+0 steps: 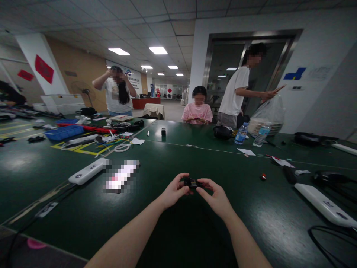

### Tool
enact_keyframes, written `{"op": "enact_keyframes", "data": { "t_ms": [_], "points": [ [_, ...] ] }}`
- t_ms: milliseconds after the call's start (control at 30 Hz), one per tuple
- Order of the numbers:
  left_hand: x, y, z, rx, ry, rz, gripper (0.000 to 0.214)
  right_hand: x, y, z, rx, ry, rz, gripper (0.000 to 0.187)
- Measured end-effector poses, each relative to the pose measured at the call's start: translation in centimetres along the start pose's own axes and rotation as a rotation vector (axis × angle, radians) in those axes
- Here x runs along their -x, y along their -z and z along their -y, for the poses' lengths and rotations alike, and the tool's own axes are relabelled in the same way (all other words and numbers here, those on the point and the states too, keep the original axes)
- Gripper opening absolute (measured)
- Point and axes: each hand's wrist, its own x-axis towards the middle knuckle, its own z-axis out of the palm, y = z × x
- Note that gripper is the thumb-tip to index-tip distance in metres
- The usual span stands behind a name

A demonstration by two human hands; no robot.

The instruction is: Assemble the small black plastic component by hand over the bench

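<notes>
A small black device [192,182], its exact kind too small to make out, is held between my two hands just above the green table [167,238]. My left hand [175,191] grips its left end, thumb below and fingers behind. At the other end, my right hand [213,193] pinches it between thumb and fingers. A lighter patch shows on the middle of the device. Left of my hands lies a phone-like slab [122,176] with a bright, blurred-out screen. A small red and silver piece [263,177] rests to the right.
White bars with cables lie at left [89,172] and right [325,204]. A blue tray [64,131] stands among wires and tools. Water bottles [241,133] and a plastic bag [267,115] are at back right. Across the table are a seated person [197,111] and two standing people.
</notes>
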Motion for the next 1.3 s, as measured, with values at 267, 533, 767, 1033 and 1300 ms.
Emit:
{"op": "enact_keyframes", "data": {
  "t_ms": [267,533,767,1033,1300],
  "points": [
    [-0.05,0.16,0.19,-0.006,-0.005,0.005,0.042,0.06,0.01,0.11,-0.011,0.011,0.004,0.025],
    [-0.33,0.11,0.5,0.029,-0.032,0.013,0.038,-0.16,-0.29,-0.58,-0.016,0.081,-0.023,0.024],
    [-0.2,0.1,0.55,0.013,-0.042,-0.01,0.045,0.0,-0.21,-0.22,0.004,0.078,-0.023,0.023],
    [-0.17,0.03,0.54,0.023,-0.013,0.026,0.039,0.09,-0.23,-0.14,-0.004,0.087,-0.046,0.027],
    [-0.09,-0.08,0.37,0.066,-0.005,0.053,0.04,0.05,-0.45,-0.17,-0.003,0.104,-0.029,0.025]
  ]
}}
